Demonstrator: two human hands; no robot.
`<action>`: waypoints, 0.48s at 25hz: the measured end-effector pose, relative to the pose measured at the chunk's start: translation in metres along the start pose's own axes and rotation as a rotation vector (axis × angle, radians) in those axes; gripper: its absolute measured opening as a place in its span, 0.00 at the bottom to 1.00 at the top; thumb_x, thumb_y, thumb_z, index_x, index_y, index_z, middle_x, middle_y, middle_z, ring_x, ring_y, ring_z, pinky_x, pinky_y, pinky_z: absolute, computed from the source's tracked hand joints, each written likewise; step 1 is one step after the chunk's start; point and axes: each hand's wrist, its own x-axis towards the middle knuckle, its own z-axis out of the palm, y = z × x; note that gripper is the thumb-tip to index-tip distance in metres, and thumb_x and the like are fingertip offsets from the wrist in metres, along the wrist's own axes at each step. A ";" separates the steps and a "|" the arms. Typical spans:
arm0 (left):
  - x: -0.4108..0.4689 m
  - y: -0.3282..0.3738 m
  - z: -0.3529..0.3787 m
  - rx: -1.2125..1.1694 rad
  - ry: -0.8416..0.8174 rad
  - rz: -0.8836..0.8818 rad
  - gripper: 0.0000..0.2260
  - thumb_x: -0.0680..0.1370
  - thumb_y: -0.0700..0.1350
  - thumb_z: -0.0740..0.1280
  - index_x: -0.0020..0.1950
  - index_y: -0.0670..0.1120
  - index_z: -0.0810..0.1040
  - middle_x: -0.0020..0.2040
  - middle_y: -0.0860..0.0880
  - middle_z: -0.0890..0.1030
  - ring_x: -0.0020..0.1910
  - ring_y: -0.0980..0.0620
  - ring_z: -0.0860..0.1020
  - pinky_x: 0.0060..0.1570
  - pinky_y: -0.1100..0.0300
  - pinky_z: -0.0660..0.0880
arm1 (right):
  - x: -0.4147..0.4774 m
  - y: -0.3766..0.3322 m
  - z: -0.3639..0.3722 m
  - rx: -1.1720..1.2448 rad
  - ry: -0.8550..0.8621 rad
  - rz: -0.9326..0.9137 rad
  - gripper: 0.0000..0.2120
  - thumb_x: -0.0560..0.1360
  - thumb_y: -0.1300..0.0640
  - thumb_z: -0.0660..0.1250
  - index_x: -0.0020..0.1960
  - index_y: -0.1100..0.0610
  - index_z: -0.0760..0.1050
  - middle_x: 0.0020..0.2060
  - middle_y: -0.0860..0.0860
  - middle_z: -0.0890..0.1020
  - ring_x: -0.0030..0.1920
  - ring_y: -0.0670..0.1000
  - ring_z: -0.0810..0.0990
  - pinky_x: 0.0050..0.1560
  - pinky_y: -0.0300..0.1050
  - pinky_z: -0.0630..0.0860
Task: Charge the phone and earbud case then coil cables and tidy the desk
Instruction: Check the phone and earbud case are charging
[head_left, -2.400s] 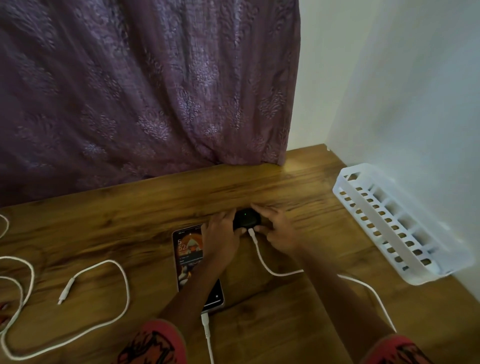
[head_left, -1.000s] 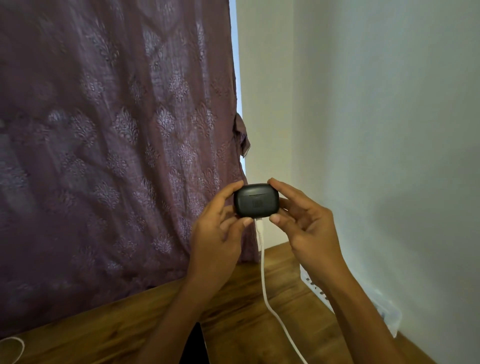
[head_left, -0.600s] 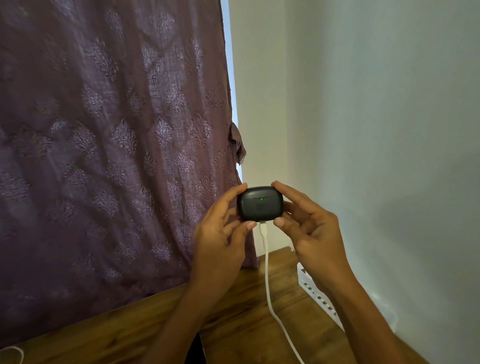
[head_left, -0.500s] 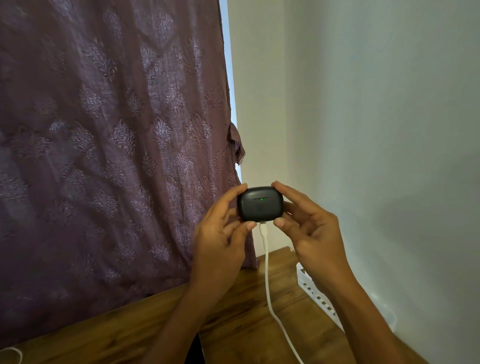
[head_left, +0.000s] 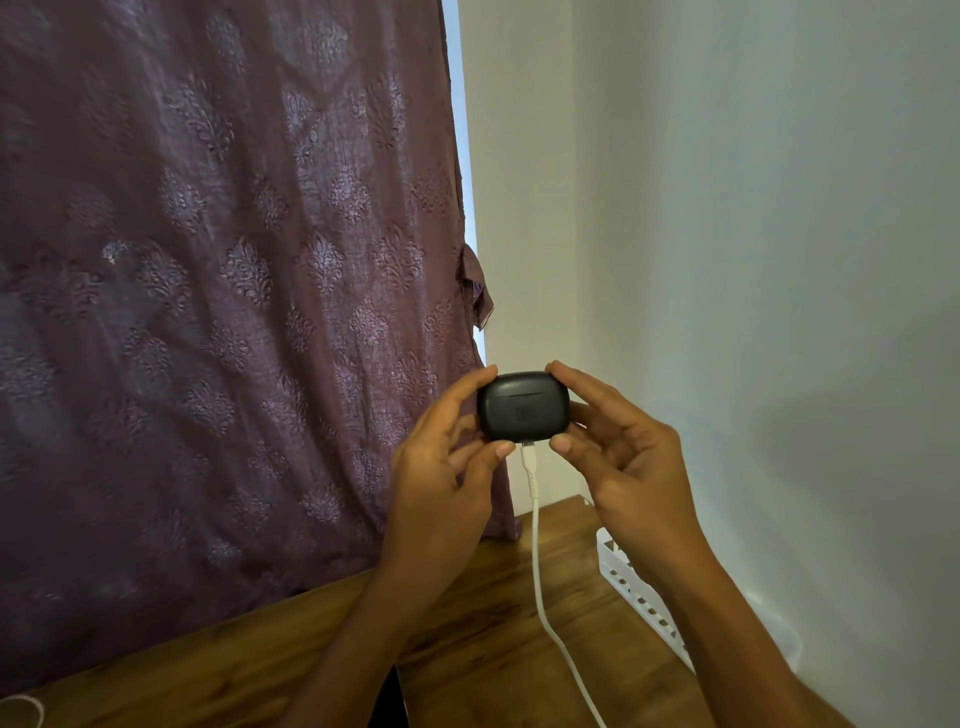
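Observation:
I hold a black earbud case (head_left: 522, 408) up in the air in front of the curtain, lid closed. My left hand (head_left: 441, 467) pinches its left side with thumb and fingers. My right hand (head_left: 618, 452) pinches its right side. A white cable (head_left: 535, 545) is plugged into the case's underside and hangs down to the wooden desk (head_left: 467, 649). A dark sliver of the phone (head_left: 387, 701) shows behind my left forearm at the bottom edge; the rest is hidden.
A purple patterned curtain (head_left: 234, 312) hangs behind the desk. White walls meet in the corner at right. A white slotted plastic tray (head_left: 639, 597) lies along the right wall on the desk. A bit of another white cable (head_left: 21, 706) shows at bottom left.
The case was lifted off the desk with the cable plugged in and raised to eye level. A green light on its front, lit half a second ago, no longer shows. Hands hold steady.

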 end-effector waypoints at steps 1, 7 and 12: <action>0.000 -0.001 0.000 0.001 -0.001 0.002 0.26 0.72 0.29 0.65 0.59 0.57 0.71 0.59 0.55 0.77 0.58 0.58 0.78 0.53 0.68 0.75 | 0.000 0.001 0.000 0.000 -0.004 0.000 0.25 0.71 0.71 0.66 0.53 0.40 0.73 0.52 0.37 0.78 0.52 0.31 0.77 0.48 0.25 0.73; 0.003 -0.003 0.000 0.011 0.001 0.017 0.26 0.72 0.29 0.66 0.59 0.57 0.71 0.58 0.57 0.77 0.57 0.58 0.78 0.52 0.68 0.75 | 0.003 0.002 -0.001 0.013 -0.019 -0.010 0.25 0.71 0.71 0.66 0.55 0.43 0.73 0.52 0.39 0.79 0.53 0.32 0.77 0.49 0.26 0.73; 0.005 -0.007 -0.001 0.040 0.001 0.034 0.27 0.72 0.29 0.66 0.60 0.58 0.71 0.58 0.57 0.77 0.57 0.58 0.78 0.52 0.69 0.75 | 0.005 0.004 0.000 0.017 -0.020 -0.005 0.26 0.71 0.73 0.66 0.54 0.43 0.74 0.53 0.39 0.79 0.53 0.33 0.77 0.48 0.26 0.73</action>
